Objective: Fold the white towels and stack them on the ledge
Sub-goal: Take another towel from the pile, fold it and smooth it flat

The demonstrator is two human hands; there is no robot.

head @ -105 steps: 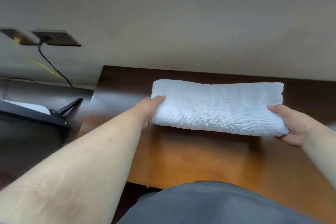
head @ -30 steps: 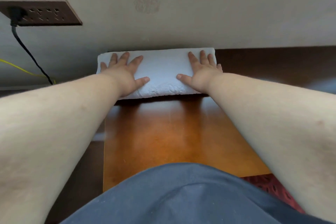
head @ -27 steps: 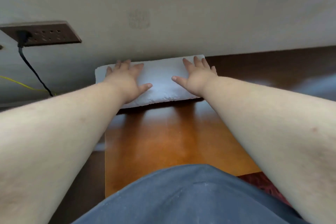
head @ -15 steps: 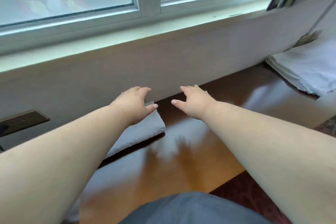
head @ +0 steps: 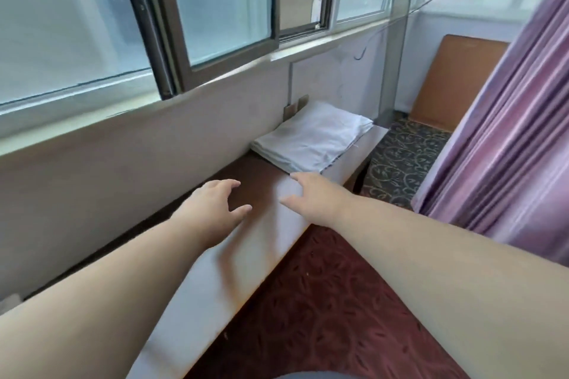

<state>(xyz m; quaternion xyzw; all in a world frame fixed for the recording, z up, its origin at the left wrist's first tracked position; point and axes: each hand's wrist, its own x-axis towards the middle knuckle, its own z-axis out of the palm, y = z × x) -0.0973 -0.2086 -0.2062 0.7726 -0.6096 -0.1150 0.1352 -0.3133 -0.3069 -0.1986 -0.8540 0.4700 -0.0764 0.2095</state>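
Note:
A pile of flat white towels (head: 312, 138) lies at the far right end of the glossy wooden ledge (head: 246, 255), against the wall under the window. My left hand (head: 215, 209) hovers over the ledge with relaxed fingers and holds nothing. My right hand (head: 311, 194) reaches further along, its fingertips just short of the pile's near edge, also empty. The folded towel I pressed down a moment ago is out of view to the left.
A window (head: 184, 9) with a dark frame runs above the ledge. A purple curtain (head: 508, 132) hangs at the right. Patterned carpet (head: 338, 301) covers the floor beside the ledge. A wooden board (head: 455, 80) leans in the far corner.
My hands lifted off the folded towel at the ledge's left end. My view swung up and to the right, and both empty hands moved along the ledge toward the white pile.

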